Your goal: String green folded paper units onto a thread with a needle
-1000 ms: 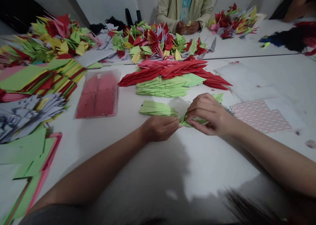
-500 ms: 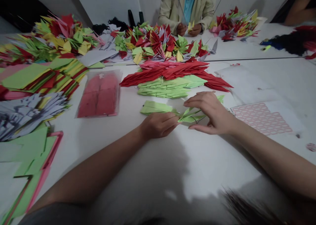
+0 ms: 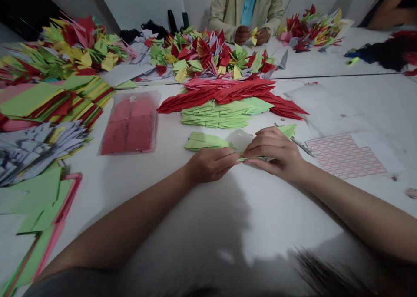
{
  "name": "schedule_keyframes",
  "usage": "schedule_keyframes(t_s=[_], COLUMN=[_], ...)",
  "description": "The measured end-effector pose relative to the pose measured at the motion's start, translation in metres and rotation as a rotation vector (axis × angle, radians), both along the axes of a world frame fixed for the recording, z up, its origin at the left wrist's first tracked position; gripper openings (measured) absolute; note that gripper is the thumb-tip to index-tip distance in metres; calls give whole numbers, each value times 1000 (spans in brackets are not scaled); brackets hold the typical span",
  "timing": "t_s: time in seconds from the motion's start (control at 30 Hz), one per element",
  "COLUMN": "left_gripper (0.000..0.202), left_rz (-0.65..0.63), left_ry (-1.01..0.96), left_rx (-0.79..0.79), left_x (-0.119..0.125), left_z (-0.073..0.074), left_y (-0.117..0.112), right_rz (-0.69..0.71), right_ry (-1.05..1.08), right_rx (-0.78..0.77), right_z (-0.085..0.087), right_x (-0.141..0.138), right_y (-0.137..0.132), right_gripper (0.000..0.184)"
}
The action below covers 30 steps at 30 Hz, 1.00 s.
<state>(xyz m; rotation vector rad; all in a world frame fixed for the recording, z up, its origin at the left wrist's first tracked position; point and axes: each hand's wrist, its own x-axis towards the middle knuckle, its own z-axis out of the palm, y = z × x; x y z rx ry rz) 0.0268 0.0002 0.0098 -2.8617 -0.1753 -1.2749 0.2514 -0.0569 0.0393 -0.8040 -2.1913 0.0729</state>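
The white table [image 3: 283, 232] spreads out under everything, and I place the rest by the light green bundle [image 3: 224, 114] of folded paper lying on it in front of me. Well beyond the bundle, a co-worker in a pale jacket [image 3: 221, 14] holds a small yellow piece [image 3: 254, 35] in both hands. A big heap of coloured folded paper [image 3: 78, 45] lies far to the left of the bundle and beyond it, and a second heap [image 3: 202, 54] lies straight behind it. Stacked green sheets [image 3: 42, 201] sit to its left, on my side. Long red folded strips [image 3: 241, 90] lie right against its far edge. The pink packet [image 3: 130, 125] is to its left, and a sheet of red-outlined labels [image 3: 347, 158] to its right. Both my hands are on the near side of the bundle: my left hand [image 3: 213, 164] closes in a tight pinch, and my right hand [image 3: 273, 151] curves over with thumb and fingertips nearly meeting. A flat green fold [image 3: 205, 140] lies between my left hand and the bundle. Between my fingertips, nearer me than the bundle, I have a thin green slip [image 3: 241, 159], pinched from both sides; my fingers hide much of it.
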Motion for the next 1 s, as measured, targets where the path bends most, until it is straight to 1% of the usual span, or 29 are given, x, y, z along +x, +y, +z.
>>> schedule_keyframes(t_s=[0.07,0.17,0.27,0.43,0.53,0.67,0.83,0.93,1.0], left_gripper=[14,14,16,13,11,9,6,10,13], left_rz=[-9,-9,6,61,56,32,18,-5,-7], left_ry=[14,23,8,-10,5,39,74,67,40], left_rx=[-11,-27,-30,61,115,121,80,67,45], left_x=[0,-1,-1,0,1,3,3,2,2], left_z=[0,-2,-4,-2,0,0,2,4,4], left_y=[0,0,1,2,1,-1,-5,-4,-2], right_rz=[20,38,10,-55,-51,-16,23,44,31], right_ry=[4,-28,-33,-45,-115,-186,-122,-43,21], right_rx=[-31,-62,-37,31,37,33,-29,-68,-64], right_z=[2,5,5,-1,-2,-1,-2,-2,-2], right_x=[-1,-1,1,0,-1,-3,-2,-1,-2], right_y=[0,0,0,-3,-5,-6,-4,-3,-3], right_gripper=[5,9,9,10,10,13,14,13,9])
